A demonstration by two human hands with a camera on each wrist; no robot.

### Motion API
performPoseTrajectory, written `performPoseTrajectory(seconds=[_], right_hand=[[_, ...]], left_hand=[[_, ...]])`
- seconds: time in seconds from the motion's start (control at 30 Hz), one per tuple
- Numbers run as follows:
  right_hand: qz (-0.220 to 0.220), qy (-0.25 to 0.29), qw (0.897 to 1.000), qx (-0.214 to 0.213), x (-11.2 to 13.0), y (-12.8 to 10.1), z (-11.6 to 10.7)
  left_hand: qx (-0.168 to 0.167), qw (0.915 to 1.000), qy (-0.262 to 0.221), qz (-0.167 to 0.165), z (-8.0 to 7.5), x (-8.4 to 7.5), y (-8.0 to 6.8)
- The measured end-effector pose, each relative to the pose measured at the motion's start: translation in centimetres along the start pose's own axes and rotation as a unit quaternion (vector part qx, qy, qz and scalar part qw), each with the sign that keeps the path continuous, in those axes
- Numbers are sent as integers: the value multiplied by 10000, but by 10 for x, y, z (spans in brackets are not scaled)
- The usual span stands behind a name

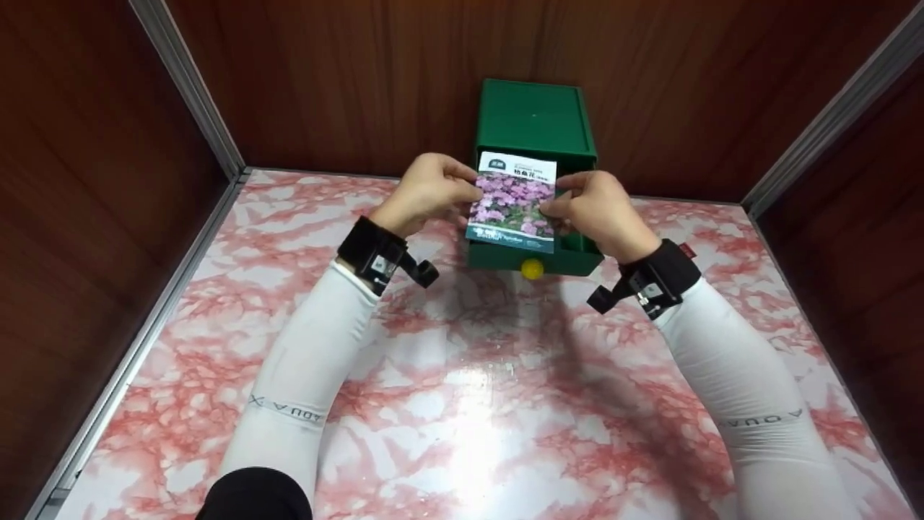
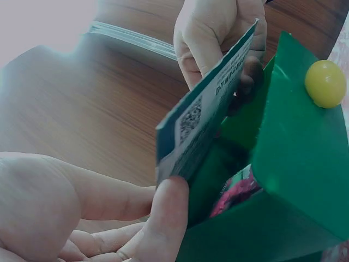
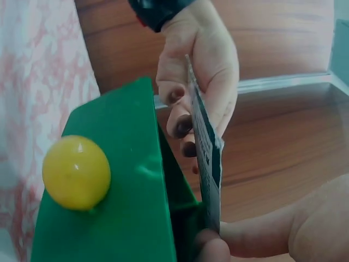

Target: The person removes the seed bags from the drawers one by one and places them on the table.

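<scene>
A flat seed packet (image 1: 511,198) printed with pink flowers is held over the pulled-out drawer (image 1: 505,258) of a green box (image 1: 534,115). My left hand (image 1: 433,189) pinches its left edge between thumb and fingers. At the opposite edge, my right hand (image 1: 595,209) pinches it the same way. The packet's back, with a square printed code (image 2: 191,121), shows in the left wrist view. Below it in the drawer lies another item with pink and green print (image 2: 240,191), partly hidden. A round yellow knob (image 1: 532,269) sits on the drawer front.
The box stands against the brown wood-look back wall (image 1: 361,87). Beneath it is a red-and-white marbled tabletop (image 1: 433,404). Metal strips (image 1: 191,87) run along the wall corners, and side walls stand left and right.
</scene>
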State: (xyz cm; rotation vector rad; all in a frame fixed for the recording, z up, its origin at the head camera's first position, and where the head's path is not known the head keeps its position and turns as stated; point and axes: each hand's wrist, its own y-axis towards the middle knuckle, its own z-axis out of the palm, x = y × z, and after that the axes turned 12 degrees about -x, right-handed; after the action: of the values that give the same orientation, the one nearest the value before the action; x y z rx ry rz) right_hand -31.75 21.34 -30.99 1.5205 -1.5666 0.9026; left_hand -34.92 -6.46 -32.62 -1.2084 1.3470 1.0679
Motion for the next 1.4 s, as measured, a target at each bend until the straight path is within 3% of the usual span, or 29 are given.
performPoseTrajectory(seconds=[0.17, 0.4, 0.67, 1.4], right_hand=[[-166, 158, 9997, -130, 0, -6, 7], [-180, 420, 9988, -151, 7, -13, 19], [-209, 669, 9975, -66, 14, -16, 38], [-628, 373, 9973, -107, 44, -22, 95]], left_hand=[[-41, 9991, -367, 223, -6, 6, -7], [-310, 9964, -479, 632, -19, 16, -12], [-503, 9948, -700, 546, -36, 25, -17], [-1148, 9848, -1121, 665, -89, 45, -40]])
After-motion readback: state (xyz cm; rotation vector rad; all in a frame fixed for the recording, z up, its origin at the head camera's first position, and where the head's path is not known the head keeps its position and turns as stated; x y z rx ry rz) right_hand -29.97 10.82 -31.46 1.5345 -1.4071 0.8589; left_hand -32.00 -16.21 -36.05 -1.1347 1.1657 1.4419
